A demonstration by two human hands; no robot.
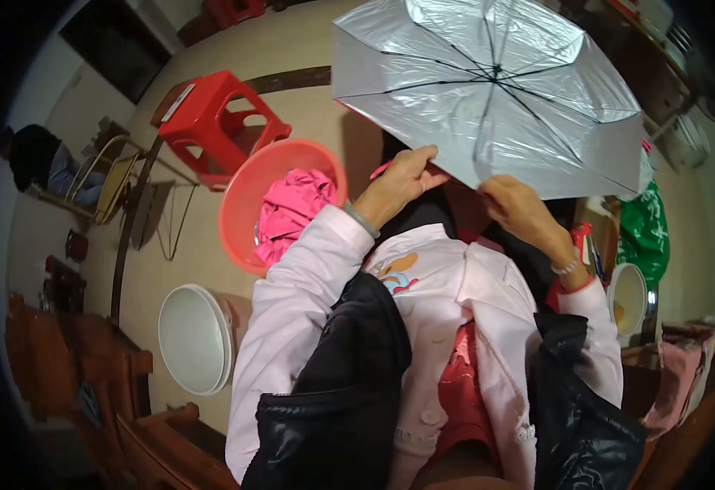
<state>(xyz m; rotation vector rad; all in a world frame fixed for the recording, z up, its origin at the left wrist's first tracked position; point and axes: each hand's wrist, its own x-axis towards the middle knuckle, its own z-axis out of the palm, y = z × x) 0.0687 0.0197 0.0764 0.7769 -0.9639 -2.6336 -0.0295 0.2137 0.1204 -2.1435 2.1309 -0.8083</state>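
An opened umbrella [447, 122] with a silvery lining and thin dark ribs spreads out in front of me, its inside facing up. My left hand [398, 189] is closed at the near edge of the canopy, with the fingertips partly hidden by the fabric. Farther right along that same edge, my right hand [522, 214] pinches the silver cloth between thumb and curled fingers. A small pinkish-red strip [380, 170] shows beside my left hand. The ribs meet at a dark hub [495, 75] in the canopy's middle.
Left of my arms stand a red basin [235, 192] holding bright pink cloth [296, 208], a red plastic stool [210, 122] and a white bucket [190, 339]. To the right are a green bag [645, 233] and a white container [628, 298]. A seated person [43, 163] is at far left.
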